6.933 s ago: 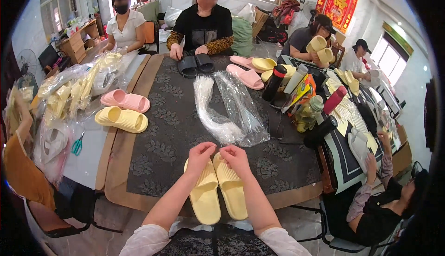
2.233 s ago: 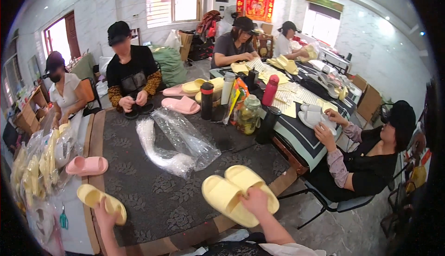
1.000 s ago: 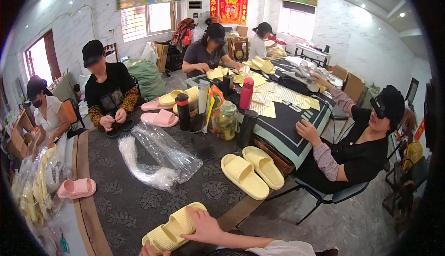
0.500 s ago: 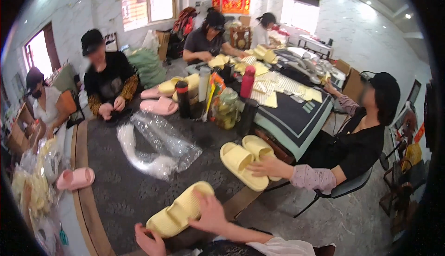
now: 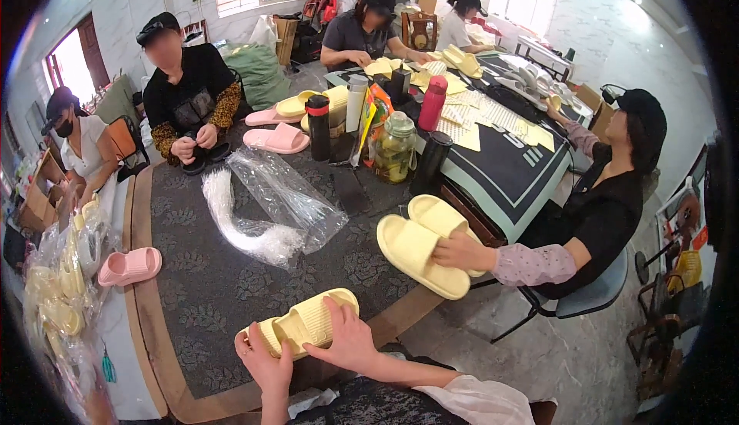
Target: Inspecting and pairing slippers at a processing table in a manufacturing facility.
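A pale yellow slide slipper (image 5: 309, 319) is held between my two hands above the near edge of the table, its ribbed sole tilted toward me. My left hand (image 5: 265, 363) grips the slipper's left end, thumb in front and fingers over the far edge. At the other end, my right hand (image 5: 350, 340) is wrapped round the sole, fingers over the top edge and thumb stretched along the near side. To the right, a co-worker's hand (image 5: 464, 252) rests on a pair of yellow slides (image 5: 408, 248).
Clear plastic wrap with a bundle of white strands (image 5: 239, 217) lies mid-table. A pink slipper (image 5: 131, 267) sits at the left edge, near bagged slippers (image 5: 61, 302). Bottles and a glass jar (image 5: 394, 148) stand at the back. Co-workers sit around both tables.
My left hand has come up from beside the slipper and closed on its end. The slipper has turned onto its side between both hands. The whole view has shifted slightly.
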`<state>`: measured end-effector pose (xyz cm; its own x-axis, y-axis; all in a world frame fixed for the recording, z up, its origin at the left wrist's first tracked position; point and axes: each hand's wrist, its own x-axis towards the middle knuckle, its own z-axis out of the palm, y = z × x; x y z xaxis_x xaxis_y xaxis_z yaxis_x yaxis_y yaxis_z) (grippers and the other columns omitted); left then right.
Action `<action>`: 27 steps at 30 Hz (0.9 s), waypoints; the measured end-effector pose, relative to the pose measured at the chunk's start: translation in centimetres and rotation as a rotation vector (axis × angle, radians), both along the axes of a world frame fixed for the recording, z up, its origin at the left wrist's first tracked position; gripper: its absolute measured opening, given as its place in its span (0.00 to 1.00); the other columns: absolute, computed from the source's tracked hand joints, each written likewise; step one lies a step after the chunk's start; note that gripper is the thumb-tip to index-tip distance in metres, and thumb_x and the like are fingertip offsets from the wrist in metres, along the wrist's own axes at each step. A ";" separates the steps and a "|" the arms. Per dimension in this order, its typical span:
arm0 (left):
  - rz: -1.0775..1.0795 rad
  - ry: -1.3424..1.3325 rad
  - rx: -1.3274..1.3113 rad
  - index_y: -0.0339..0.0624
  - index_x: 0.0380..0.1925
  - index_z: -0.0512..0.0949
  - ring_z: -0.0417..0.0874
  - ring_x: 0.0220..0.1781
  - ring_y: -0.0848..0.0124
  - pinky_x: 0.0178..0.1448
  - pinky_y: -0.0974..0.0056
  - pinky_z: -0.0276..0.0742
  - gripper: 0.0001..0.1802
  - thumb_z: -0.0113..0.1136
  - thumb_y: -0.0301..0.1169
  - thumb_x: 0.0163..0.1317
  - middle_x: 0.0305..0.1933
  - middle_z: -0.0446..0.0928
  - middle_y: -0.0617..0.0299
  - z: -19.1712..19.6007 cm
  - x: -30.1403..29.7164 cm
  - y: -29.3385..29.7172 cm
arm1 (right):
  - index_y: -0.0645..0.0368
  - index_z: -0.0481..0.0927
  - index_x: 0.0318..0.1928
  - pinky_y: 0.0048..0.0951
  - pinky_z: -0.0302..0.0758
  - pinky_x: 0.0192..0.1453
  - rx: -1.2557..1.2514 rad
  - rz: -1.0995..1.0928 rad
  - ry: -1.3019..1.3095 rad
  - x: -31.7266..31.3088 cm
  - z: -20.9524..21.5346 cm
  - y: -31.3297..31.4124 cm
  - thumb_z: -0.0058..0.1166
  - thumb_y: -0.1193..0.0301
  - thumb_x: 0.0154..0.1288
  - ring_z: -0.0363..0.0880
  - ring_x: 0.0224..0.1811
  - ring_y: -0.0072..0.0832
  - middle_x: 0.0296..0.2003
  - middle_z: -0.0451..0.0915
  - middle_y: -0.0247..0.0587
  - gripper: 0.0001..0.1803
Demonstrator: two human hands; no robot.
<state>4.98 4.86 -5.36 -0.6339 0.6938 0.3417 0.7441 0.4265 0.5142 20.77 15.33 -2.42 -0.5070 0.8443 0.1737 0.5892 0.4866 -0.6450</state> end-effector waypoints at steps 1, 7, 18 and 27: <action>-0.013 -0.049 0.029 0.34 0.59 0.67 0.67 0.59 0.44 0.63 0.48 0.65 0.40 0.70 0.41 0.46 0.59 0.63 0.39 0.1 0.1 -0.1 | 0.61 0.57 0.67 0.46 0.76 0.52 0.006 0.012 0.011 0.2 0.0 0.0 0.66 0.44 0.47 0.73 0.52 0.52 0.50 0.68 0.57 0.54; 0.034 -0.066 0.083 0.38 0.56 0.71 0.65 0.66 0.45 0.69 0.48 0.60 0.27 0.61 0.27 0.54 0.63 0.66 0.43 -0.6 -5.8 -4.0 | 0.54 0.62 0.67 0.46 0.69 0.60 0.154 -0.042 0.085 4.0 1.7 4.1 0.65 0.63 0.44 0.68 0.55 0.49 0.51 0.68 0.52 0.46; -0.481 -0.033 0.055 0.46 0.51 0.76 0.64 0.69 0.51 0.77 0.42 0.47 0.28 0.57 0.23 0.44 0.63 0.69 0.53 3.6 -6.0 0.9 | 0.43 0.71 0.64 0.46 0.62 0.66 0.252 0.481 0.050 -0.2 0.6 6.7 0.57 0.77 0.40 0.64 0.63 0.46 0.58 0.68 0.44 0.43; -0.392 -0.007 0.165 0.51 0.46 0.82 0.72 0.64 0.58 0.72 0.43 0.57 0.24 0.61 0.26 0.43 0.58 0.77 0.60 -0.6 -6.1 3.6 | 0.55 0.65 0.67 0.28 0.74 0.46 -0.560 0.325 0.411 -3.6 -2.3 13.4 0.54 0.59 0.67 0.75 0.50 0.27 0.54 0.76 0.41 0.31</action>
<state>-1.10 8.45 -5.94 -0.3355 0.8192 0.4652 0.8298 0.0233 0.5575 17.14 28.78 -4.76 -0.7317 0.6815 -0.0080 0.1322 0.1304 -0.9826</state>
